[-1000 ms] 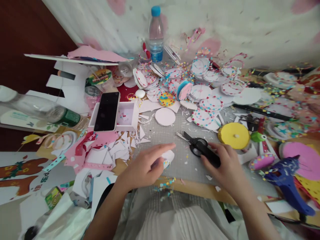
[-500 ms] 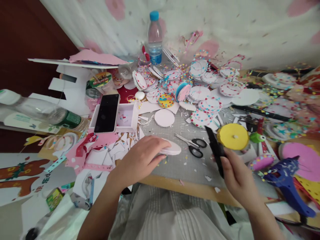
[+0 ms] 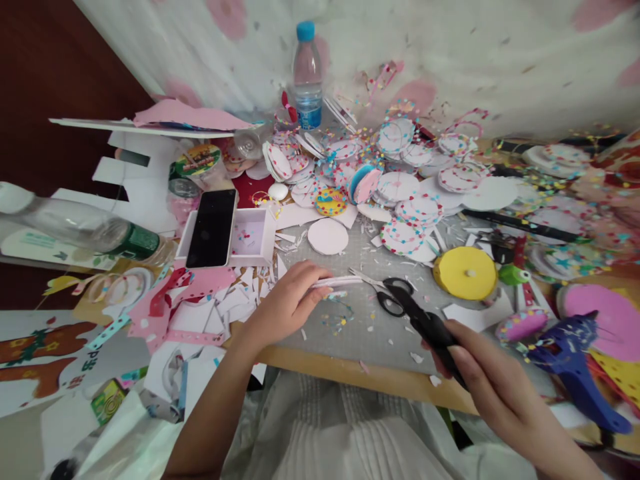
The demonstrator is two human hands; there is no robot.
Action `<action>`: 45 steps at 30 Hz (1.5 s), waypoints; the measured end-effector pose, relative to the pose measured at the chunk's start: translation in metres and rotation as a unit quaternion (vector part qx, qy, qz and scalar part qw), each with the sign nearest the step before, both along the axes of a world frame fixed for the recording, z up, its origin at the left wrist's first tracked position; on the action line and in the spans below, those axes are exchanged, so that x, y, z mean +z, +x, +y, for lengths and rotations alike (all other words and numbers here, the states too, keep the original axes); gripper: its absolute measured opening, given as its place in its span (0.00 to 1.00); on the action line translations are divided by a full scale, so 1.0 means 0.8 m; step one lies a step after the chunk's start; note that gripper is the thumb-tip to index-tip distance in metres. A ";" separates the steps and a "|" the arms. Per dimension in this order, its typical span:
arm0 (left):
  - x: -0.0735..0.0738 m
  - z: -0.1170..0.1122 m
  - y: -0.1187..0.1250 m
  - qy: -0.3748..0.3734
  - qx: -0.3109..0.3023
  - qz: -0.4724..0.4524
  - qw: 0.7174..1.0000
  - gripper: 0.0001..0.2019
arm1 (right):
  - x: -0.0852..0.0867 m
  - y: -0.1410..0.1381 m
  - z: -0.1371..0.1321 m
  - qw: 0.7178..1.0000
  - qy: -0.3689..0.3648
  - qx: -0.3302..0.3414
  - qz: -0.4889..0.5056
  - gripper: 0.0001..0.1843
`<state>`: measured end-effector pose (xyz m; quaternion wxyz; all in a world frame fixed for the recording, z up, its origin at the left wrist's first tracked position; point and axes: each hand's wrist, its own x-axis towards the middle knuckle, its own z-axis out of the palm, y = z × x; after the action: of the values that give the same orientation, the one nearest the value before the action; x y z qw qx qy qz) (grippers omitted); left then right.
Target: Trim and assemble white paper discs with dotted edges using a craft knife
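My left hand (image 3: pixel 293 300) pinches a white foam disc (image 3: pixel 345 282) tilted nearly edge-on, with small coloured star trim hanging beneath it. In my right hand (image 3: pixel 480 367) is a black utility knife (image 3: pixel 425 320), its tip pointing up and left toward the disc, apart from it. Black-handled scissors (image 3: pixel 393 303) lie on the grey cutting mat between my hands, partly behind the knife's tip. Just beyond my left hand a loose white disc (image 3: pixel 328 237) rests flat on the mat.
Many decorated discs (image 3: pixel 410 207) crowd the back. A water bottle (image 3: pixel 307 80) stands behind them. A phone (image 3: pixel 213 228) lies across a white box (image 3: pixel 253 240) at left. Right are a yellow disc (image 3: pixel 465 273) and a blue glue gun (image 3: pixel 575 367). Paper scraps litter the table.
My left hand has tipped the disc from a slant to nearly edge-on, showing the star trim under it. My right hand has swung the knife leftward and down, over the scissors.
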<state>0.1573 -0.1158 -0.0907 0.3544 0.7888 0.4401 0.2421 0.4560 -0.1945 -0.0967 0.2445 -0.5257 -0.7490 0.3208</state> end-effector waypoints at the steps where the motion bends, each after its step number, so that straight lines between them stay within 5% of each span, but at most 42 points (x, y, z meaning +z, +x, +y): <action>1: 0.002 -0.001 -0.001 0.000 -0.015 0.001 1.000 0.10 | 0.002 0.001 0.000 1.000 0.005 0.017 -0.012 0.10; 9: 0.010 -0.011 0.006 -0.023 -0.041 0.019 0.999 0.09 | 0.011 0.000 0.003 0.992 -0.010 0.100 -0.074 0.13; 17: 0.008 -0.017 0.016 0.013 -0.026 0.026 0.999 0.08 | 0.009 -0.008 0.004 0.981 0.057 0.117 -0.145 0.14; 29: 0.008 -0.034 0.021 0.012 -0.031 0.035 0.999 0.11 | 0.011 -0.025 0.001 0.944 0.161 0.121 -0.261 0.18; 45: -0.002 -0.042 0.025 0.036 -0.002 0.019 0.999 0.10 | 0.015 -0.025 0.008 0.941 0.147 0.111 -0.284 0.18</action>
<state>0.1773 -0.1495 -0.0923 0.3175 0.8065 0.4359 0.2422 0.4358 -0.1878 -0.0846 0.0587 -0.4665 -0.8798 0.0693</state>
